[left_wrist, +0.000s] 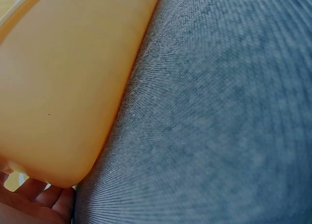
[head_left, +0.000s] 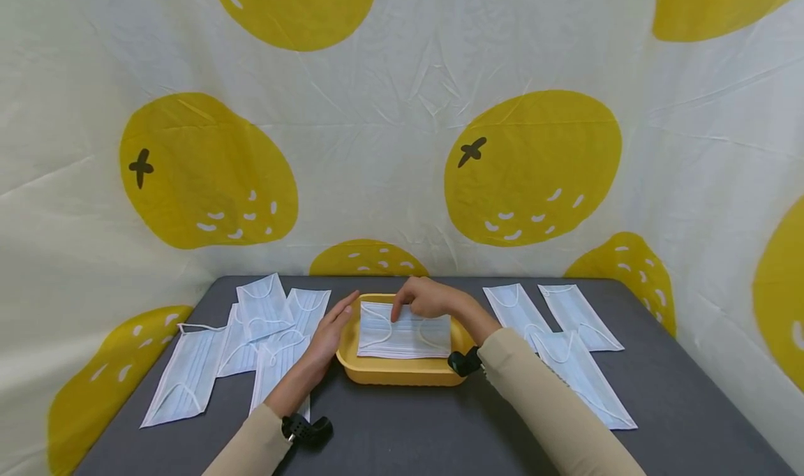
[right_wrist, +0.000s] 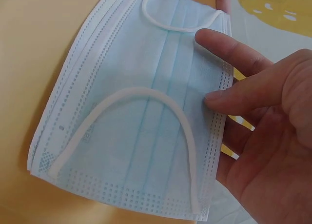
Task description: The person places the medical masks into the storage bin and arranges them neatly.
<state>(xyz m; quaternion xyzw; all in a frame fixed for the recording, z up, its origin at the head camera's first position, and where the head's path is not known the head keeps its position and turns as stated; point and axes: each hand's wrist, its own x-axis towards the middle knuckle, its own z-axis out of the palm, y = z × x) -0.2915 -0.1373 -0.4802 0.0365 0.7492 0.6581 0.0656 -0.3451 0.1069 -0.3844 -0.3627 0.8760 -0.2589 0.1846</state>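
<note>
A stack of pale blue face masks (head_left: 405, 343) with white ear loops lies in a shallow yellow tray (head_left: 408, 377). My right hand (head_left: 430, 298) reaches over the tray's far side. In the right wrist view its index fingertip and thumb rest on the top mask (right_wrist: 161, 68), spread apart with no pinch between them. Its other fingers are partly hidden behind the mask's edge. Along the tray's left side lies my left hand (head_left: 329, 333), fingers extended. The left wrist view shows those fingers (left_wrist: 34, 197) at a tray corner.
Several loose masks (head_left: 188, 375) lie overlapping on the dark table (head_left: 389, 427) to the left. More masks, such as one near the front (head_left: 584, 378), are spread to the right. A white cloth (head_left: 377, 183) with yellow fruit prints hangs behind the table.
</note>
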